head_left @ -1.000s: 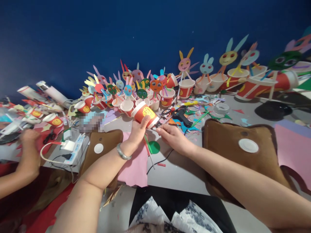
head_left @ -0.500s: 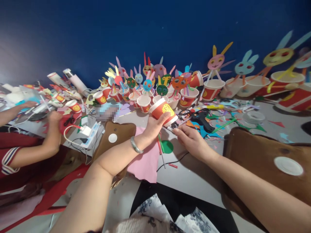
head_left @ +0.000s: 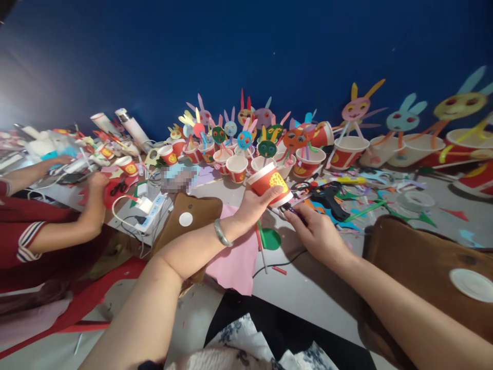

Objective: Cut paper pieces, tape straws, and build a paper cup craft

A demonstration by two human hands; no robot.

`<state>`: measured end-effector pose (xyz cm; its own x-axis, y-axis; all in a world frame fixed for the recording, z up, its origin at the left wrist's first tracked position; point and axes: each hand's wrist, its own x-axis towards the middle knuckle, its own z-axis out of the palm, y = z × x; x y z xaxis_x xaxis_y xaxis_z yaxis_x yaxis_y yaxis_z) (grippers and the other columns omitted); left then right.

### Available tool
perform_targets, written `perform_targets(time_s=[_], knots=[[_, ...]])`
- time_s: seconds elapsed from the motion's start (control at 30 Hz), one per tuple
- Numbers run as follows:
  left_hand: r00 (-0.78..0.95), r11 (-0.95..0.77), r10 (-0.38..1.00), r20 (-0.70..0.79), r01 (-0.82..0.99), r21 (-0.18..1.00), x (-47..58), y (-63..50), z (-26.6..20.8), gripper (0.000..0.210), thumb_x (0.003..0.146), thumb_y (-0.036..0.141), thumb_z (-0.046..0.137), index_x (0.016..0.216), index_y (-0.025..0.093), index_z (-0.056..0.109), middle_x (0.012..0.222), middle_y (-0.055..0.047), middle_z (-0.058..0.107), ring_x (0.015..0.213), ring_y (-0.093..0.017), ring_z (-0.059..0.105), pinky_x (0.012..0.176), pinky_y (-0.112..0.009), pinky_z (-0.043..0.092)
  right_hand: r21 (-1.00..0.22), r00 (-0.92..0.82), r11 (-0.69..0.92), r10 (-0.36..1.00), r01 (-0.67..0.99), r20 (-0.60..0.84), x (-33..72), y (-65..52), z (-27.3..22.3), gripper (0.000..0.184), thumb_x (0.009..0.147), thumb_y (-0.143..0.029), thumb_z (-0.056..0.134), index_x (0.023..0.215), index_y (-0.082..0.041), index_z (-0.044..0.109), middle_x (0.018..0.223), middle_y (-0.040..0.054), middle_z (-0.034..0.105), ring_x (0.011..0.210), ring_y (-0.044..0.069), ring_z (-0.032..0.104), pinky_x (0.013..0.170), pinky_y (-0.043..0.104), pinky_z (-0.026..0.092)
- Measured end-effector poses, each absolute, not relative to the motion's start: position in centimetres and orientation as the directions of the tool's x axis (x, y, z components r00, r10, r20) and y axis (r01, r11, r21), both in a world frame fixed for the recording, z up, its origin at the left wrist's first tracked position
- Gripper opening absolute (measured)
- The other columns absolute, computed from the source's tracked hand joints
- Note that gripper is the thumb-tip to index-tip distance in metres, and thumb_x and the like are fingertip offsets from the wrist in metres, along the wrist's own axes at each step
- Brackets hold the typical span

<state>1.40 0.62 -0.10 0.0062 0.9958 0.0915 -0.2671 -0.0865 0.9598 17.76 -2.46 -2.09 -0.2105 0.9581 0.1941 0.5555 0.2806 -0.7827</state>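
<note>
My left hand (head_left: pixel 257 204) grips a red paper cup (head_left: pixel 271 184) with a yellow print. The cup is tilted, its white rim up and to the left. My right hand (head_left: pixel 318 231) is closed around a small dark-handled tool (head_left: pixel 299 213), whose tip is at the cup's base; its exact kind is hard to make out. Below the hands are a pink paper sheet (head_left: pixel 233 262), a green paper disc (head_left: pixel 271 239) and thin paper strips. A black glue gun (head_left: pixel 333 201) lies right of my right hand, among coloured scraps.
Several paper cups with paper rabbit figures (head_left: pixel 245 141) stand along the blue wall. Brown cushions (head_left: pixel 416 257) lie on both sides. A white power strip (head_left: pixel 151 213) with cables is at left, near a co-worker's arm (head_left: pixel 77 226). A tape roll (head_left: pixel 418 200) lies at right.
The view has shifted slightly, so the whole scene sits a little further right and lower. The cup remains in my left hand and the dark tool in my right, at the cup's base.
</note>
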Motion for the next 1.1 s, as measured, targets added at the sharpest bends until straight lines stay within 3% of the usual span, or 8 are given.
perform_targets(time_s=[0.17, 0.33, 0.47, 0.7, 0.8, 0.9, 1.0, 1.1], knots=[[0.012, -0.065, 0.998, 0.070, -0.240, 0.969, 1.3, 0.6, -0.2, 0.043, 0.068, 0.054, 0.081, 0.085, 0.018, 0.063, 0.082, -0.005, 0.068, 0.076, -0.017, 0.063, 0.076, -0.035, 0.053, -0.828, -0.281, 0.272, 0.949, 0.491, 0.145, 17.9, -2.4, -2.3, 0.041, 0.095, -0.056, 0.043, 0.075, -0.022, 0.054, 0.057, -0.0016, 0.048, 0.052, 0.015, 0.045, 0.051, 0.027, 0.035], [-0.005, -0.038, 0.999, 0.038, -0.225, 0.974, 1.2, 0.4, 0.4, 0.043, 0.066, 0.054, 0.082, 0.081, 0.018, 0.063, 0.081, -0.007, 0.068, 0.077, -0.020, 0.064, 0.079, -0.039, 0.054, -0.702, -0.175, 0.331, 0.942, 0.631, 0.288, 17.9, -2.3, -2.6, 0.036, 0.092, -0.055, 0.052, 0.081, -0.021, 0.057, 0.060, 0.0002, 0.054, 0.056, 0.017, 0.049, 0.054, 0.029, 0.035], [0.002, -0.070, 0.997, 0.073, -0.239, 0.968, 1.2, 0.6, 0.2, 0.043, 0.067, 0.051, 0.082, 0.084, 0.016, 0.063, 0.086, -0.008, 0.070, 0.077, -0.019, 0.064, 0.079, -0.038, 0.054, -0.814, -0.295, 0.298, 0.941, 0.498, 0.165, 18.0, -2.1, -2.5, 0.042, 0.096, -0.057, 0.044, 0.073, -0.022, 0.051, 0.054, -0.0024, 0.047, 0.050, 0.014, 0.044, 0.050, 0.027, 0.035], [0.015, -0.053, 0.998, 0.060, -0.291, 0.955, 1.1, 1.0, -0.2, 0.046, 0.066, 0.051, 0.083, 0.090, 0.015, 0.067, 0.089, -0.008, 0.071, 0.080, -0.018, 0.067, 0.083, -0.037, 0.054, -0.668, -0.258, 0.392, 0.920, 0.633, 0.295, 18.1, -2.5, -2.0, 0.031, 0.095, -0.048, 0.049, 0.080, -0.022, 0.054, 0.061, -0.0001, 0.055, 0.058, 0.017, 0.052, 0.058, 0.028, 0.038], [-0.014, 0.037, 0.999, -0.046, -0.386, 0.922, 0.5, 1.7, 0.4, 0.046, 0.072, 0.055, 0.077, 0.090, 0.014, 0.066, 0.083, -0.008, 0.071, 0.081, -0.021, 0.069, 0.084, -0.040, 0.055, -0.671, -0.245, 0.393, 0.919, 0.629, 0.309, 18.2, -2.7, -1.7, 0.027, 0.094, -0.046, 0.050, 0.081, -0.022, 0.052, 0.062, -0.0003, 0.056, 0.057, 0.016, 0.052, 0.057, 0.027, 0.037], [-0.032, 0.058, 0.995, -0.091, -0.557, 0.828, -0.4, 2.9, 0.8, 0.047, 0.068, 0.052, 0.078, 0.091, 0.014, 0.066, 0.083, -0.008, 0.073, 0.085, -0.023, 0.072, 0.086, -0.040, 0.057, -0.688, -0.171, 0.372, 0.923, 0.623, 0.344, 18.3, -2.6, -1.7, 0.027, 0.095, -0.046, 0.048, 0.082, -0.022, 0.050, 0.058, -0.0017, 0.052, 0.053, 0.015, 0.047, 0.054, 0.027, 0.035], [0.102, 0.118, 0.992, -0.068, -0.636, 0.763, -1.0, 3.5, 1.0, 0.047, 0.069, 0.052, 0.076, 0.096, 0.015, 0.066, 0.088, -0.009, 0.074, 0.085, -0.024, 0.073, 0.087, -0.040, 0.058, -0.729, -0.079, 0.342, 0.926, 0.593, 0.370, 18.5, -2.6, -1.8, 0.031, 0.096, -0.050, 0.044, 0.082, -0.023, 0.049, 0.058, -0.0020, 0.050, 0.052, 0.015, 0.045, 0.053, 0.027, 0.035], [0.217, 0.166, 0.975, -0.052, -0.552, 0.817, -1.1, 3.1, 0.8, 0.050, 0.067, 0.049, 0.077, 0.101, 0.014, 0.066, 0.095, -0.012, 0.074, 0.093, -0.028, 0.072, 0.089, -0.044, 0.057, -0.763, 0.003, 0.333, 0.916, 0.554, 0.401, 18.7, -2.5, -2.0, 0.035, 0.097, -0.055, 0.041, 0.083, -0.023, 0.048, 0.061, -0.0004, 0.053, 0.055, 0.016, 0.048, 0.055, 0.028, 0.037]])
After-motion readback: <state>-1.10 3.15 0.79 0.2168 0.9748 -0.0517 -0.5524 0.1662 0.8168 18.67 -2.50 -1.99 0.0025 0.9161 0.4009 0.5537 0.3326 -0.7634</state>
